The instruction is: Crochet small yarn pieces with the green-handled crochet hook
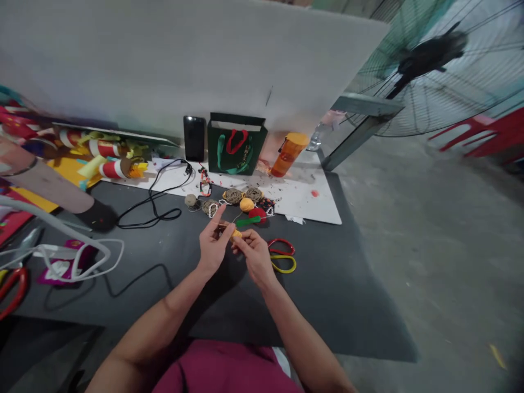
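Between both hands is a small yellow yarn piece (236,233), partly covered by fingers. My right hand (254,252) pinches it from the right. My left hand (213,246) holds its left side, forefinger raised, with a thin strand running across the fingers. Just beyond the fingertips lie a green tool (248,221), a yellow yarn ball (246,204) and a red yarn ball (257,214). Brown yarn coils (233,196) and beads sit behind them. Scissors with red and yellow handles (283,264) lie right beside my right hand.
A dark green gift bag (233,144), black phone (194,138) and orange bottle (289,154) stand at the back. A black cable (153,204) curls on the left. Another person's arm (53,185) reaches in near a pale hose (100,245). A fan (434,54) is at right.
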The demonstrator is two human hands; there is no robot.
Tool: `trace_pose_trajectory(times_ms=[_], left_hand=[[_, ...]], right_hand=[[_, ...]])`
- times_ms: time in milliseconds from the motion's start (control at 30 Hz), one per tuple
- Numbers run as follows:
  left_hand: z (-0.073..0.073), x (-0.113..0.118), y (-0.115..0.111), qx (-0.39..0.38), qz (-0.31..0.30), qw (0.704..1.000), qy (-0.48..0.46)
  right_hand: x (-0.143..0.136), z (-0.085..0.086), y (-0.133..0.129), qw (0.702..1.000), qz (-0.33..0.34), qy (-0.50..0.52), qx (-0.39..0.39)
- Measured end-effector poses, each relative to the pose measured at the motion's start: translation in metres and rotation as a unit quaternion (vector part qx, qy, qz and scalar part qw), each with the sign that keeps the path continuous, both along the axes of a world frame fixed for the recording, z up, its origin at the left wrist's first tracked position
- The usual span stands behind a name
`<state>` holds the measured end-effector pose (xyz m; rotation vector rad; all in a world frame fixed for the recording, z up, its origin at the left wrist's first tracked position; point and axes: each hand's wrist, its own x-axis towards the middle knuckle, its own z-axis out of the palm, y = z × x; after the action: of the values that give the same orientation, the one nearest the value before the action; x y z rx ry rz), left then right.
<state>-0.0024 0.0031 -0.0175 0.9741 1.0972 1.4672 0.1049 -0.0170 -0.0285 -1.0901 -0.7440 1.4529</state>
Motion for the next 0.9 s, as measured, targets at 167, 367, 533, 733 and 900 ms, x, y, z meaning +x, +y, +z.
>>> trace_pose_trajectory(times_ms=[167,367,533,733,900], left_hand=[[0.004,-0.007,-0.009,0.011,0.019,1.000,0.017],[-0.015,-0.035,-0.031,0.001,-0.020,0.994,0.104],[-0.035,-0.060,-0.030,0.021,-0.116,0.949,0.294],[-0.034,-0.070,-0.022,0.063,-0.207,0.875,0.434],[-0.027,-0.085,-0.016,0.109,-0.268,0.816,0.500]], right_hand=[[-0.001,0.007,-0.018,1.000,0.018,0.003,-0.013],[-0.010,-0.008,-0.044,0.996,0.052,-0.069,-0.016],[0.004,-0.020,-0.056,0.982,0.039,-0.183,0.013],[0.012,-0.022,-0.055,0.784,0.094,-0.525,0.318],[0.011,-0.034,-0.041,0.656,0.176,-0.629,0.378]])
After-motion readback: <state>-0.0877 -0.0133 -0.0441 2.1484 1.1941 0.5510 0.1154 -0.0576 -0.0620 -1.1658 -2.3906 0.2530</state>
